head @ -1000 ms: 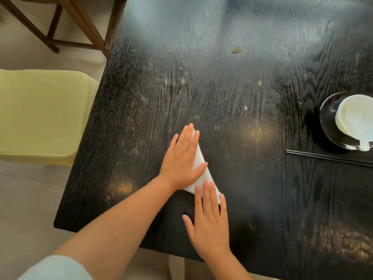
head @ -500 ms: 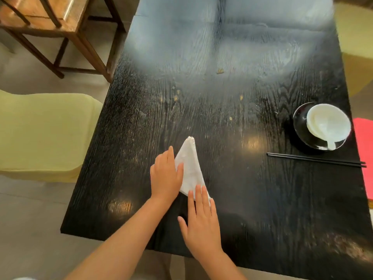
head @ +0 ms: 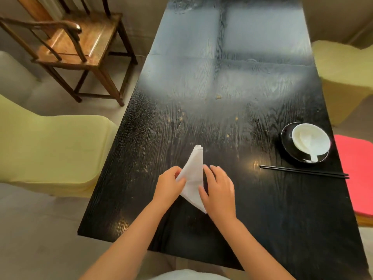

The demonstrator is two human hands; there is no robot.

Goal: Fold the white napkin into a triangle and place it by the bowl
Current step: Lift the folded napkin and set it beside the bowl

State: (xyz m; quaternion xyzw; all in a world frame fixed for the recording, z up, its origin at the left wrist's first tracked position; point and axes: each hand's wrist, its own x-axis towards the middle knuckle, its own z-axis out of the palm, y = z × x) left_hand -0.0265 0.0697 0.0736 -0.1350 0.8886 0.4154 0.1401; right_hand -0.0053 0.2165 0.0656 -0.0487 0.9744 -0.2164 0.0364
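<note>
Folded napkin held at the tabletop (head: 252,199)

Left hand (head: 168,186) and right hand (head: 219,190) fingers pinched the white triangular napkin (head: 192,174), well apart from the bowl (head: 310,139).

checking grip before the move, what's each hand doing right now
Left hand: fingers pinching the white napkin's left edge.
Right hand: curled at its right edge, grip unclear.

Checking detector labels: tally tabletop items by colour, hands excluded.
White: 3 - napkin, bowl, spoon
Black: 2 - saucer, chopsticks counted as 1 pair
Total: 5 on the table
</note>
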